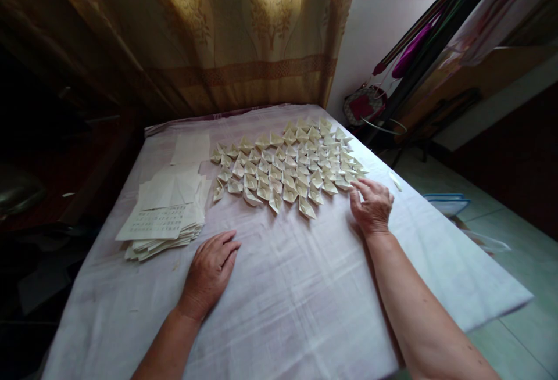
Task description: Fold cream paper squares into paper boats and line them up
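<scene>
A close-packed group of small folded paper boats (275, 172) stands on the cloth-covered table, in rough rows. My right hand (372, 204) is at the group's right front corner. Its fingertips reach to a paper boat (344, 184) at the edge; thumb and forefinger look a little apart, and no boat shows between them. My left hand (211, 272) lies palm down on the cloth, fingers stretched out and holding nothing. To its upper left is a stack of paper sheets (150, 226), the top one bearing rows of writing.
The table (279, 310) has a pale checked cloth. A small white scrap (394, 180) lies near its right edge. Behind hangs a gold patterned curtain (270, 25). A bag (365, 104) hangs at the right, and blue-edged items (449, 203) are below the table.
</scene>
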`<state>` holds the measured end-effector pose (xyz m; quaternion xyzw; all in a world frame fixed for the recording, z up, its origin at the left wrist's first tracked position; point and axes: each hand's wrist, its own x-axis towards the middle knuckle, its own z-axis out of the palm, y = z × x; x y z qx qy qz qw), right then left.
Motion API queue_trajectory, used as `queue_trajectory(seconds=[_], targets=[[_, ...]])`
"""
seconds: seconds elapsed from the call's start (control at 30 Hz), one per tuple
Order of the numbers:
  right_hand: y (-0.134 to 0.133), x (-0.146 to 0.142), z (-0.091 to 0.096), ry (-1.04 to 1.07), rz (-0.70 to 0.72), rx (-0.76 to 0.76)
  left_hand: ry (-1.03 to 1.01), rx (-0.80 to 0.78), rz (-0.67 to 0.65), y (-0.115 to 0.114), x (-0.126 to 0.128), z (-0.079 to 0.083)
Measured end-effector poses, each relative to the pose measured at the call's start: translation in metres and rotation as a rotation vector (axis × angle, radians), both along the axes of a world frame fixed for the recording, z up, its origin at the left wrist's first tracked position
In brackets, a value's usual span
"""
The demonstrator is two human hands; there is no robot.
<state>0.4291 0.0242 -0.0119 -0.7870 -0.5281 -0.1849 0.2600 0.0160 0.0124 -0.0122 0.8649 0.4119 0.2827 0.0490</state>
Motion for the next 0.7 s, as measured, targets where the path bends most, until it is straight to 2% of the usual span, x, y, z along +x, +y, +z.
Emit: queue_trajectory(seconds=[0.17,0.3,0.43,0.57,0.7], targets=[[0.003,-0.014,-0.006,-0.085,0.220,-0.007,-0.012,0.001,0.002,0.000,0.000,-0.002],[0.006,-0.012,-0.013,-0.133,0.299,0.121,-0.016,-0.005,0.002,0.000,0.000,-0.004],[0.002,-0.022,-0.008,-0.146,0.364,0.213,-0.008,-0.004,-0.001,0.000,0.000,-0.004],[-0.007,-0.048,-0.001,-0.115,0.525,0.172,-0.013,-0.002,-0.002,0.000,0.000,-0.004],[-0.009,-0.066,-0.002,-0.120,0.606,0.126,-0.019,0.002,-0.009,0.000,0.000,-0.003]])
